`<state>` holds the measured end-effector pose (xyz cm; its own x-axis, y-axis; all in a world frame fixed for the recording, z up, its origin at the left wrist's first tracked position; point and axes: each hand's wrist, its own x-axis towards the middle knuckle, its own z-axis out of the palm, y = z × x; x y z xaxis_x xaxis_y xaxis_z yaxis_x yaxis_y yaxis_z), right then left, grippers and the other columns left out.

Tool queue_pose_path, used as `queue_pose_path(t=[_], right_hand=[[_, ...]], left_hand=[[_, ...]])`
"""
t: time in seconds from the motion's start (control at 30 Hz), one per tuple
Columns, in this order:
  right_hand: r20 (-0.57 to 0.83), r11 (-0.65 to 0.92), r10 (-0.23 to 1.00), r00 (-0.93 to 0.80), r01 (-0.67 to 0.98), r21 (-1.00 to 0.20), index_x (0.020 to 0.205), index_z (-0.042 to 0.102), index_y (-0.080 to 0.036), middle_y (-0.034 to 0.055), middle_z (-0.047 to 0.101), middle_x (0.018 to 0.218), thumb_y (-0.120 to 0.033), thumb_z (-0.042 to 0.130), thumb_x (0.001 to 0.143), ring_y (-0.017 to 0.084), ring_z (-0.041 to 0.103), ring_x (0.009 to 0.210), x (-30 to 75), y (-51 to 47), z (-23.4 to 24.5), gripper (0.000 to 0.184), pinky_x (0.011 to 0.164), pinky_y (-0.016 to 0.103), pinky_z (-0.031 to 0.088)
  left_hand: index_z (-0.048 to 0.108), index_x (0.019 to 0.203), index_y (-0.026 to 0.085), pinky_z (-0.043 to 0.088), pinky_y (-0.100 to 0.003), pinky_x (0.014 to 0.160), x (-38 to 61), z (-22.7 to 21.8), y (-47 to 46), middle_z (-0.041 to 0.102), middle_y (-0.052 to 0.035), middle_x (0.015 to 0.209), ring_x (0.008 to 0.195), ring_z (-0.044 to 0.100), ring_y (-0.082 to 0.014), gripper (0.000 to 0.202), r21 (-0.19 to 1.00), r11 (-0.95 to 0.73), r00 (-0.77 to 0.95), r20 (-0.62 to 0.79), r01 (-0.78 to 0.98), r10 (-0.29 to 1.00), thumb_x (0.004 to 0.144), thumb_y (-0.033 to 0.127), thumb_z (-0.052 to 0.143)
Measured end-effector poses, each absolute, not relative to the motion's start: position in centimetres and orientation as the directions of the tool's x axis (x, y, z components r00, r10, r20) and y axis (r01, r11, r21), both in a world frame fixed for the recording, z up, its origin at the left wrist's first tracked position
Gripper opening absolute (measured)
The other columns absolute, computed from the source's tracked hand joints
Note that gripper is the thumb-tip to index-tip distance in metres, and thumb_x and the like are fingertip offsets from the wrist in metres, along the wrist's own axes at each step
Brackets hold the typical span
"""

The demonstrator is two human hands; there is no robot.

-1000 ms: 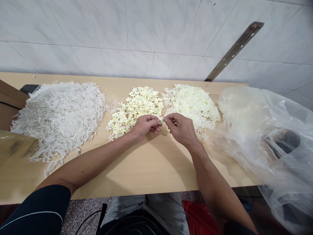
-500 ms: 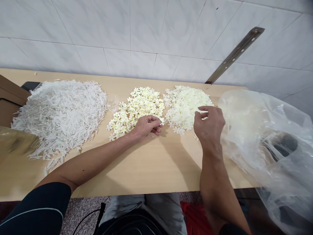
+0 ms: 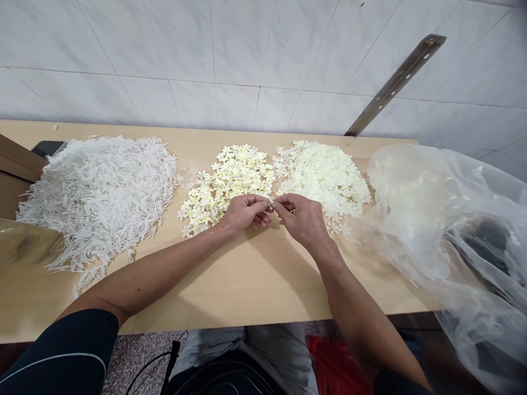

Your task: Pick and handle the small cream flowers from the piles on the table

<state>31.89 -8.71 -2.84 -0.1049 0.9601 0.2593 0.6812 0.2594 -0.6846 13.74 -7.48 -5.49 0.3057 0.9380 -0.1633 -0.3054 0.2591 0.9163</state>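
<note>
3 piles in a row on the table. Left pile: thin white strands, heaped, the broadest of the 3. Middle pile: small cream flowers, yellowish at the centres, spread loosely. Right pile: paler flowers, packed more densely; a narrow gap parts it from the middle pile.

Hands: 2, meeting at the near side of the middle and right piles. Left hand: thumb and forefinger pinched on a pale piece, remaining fingers curled beneath. Right hand: thumb and forefinger also pinched together at the pale piece, coming in from the opposite side. The piece lies between the 2 sets of fingertips, mostly covered by them; probably a flower, too small to confirm. Forearms bare, dark sleeve at the left elbow.

Surroundings: clear wrapper between left and middle piles. Dark flat object behind the left pile, beside a brown box. Large plastic bag, translucent and crumpled, at the right end of the table, hanging over the near edge. Slotted metal strip slanting against the tiled wall. Red bag below table level.
</note>
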Motion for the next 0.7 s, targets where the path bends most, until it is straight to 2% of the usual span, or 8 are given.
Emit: queue_pose_path(t=[0.2, 0.7], right_hand=[[0.279, 0.267, 0.954, -0.108, 0.726, -0.634, 0.085, 0.081, -0.024, 0.0029, 0.077, 0.072, -0.034, 0.068, 0.091, 0.018, 0.064, 0.058, 31.59, -9.08, -2.43, 0.017, 0.057, 0.030, 0.046], [0.334, 0.329, 0.927, -0.171, 0.797, -0.506, 0.079, 0.075, -0.022, 0.0027, 0.073, 0.070, -0.024, 0.061, 0.090, 0.018, 0.062, 0.063, 31.08, -9.25, -2.69, 0.018, 0.064, 0.030, 0.043]], left_hand=[[0.075, 0.093, 0.009, 0.056, -0.022, 0.056, 13.79, -5.79, -7.68, 0.076, -0.0111, 0.089, 0.062, 0.069, -0.0115, 0.027, 0.891, 0.276, 0.323, -0.159, -0.359, 0.933, 0.079, 0.030, 0.085], [0.072, 0.086, 0.008, 0.053, -0.021, 0.056, 14.03, -5.81, -7.76, 0.072, -0.0075, 0.068, 0.056, 0.065, -0.0107, 0.030, 0.876, 0.301, 0.328, -0.178, -0.376, 0.928, 0.075, 0.030, 0.090]])
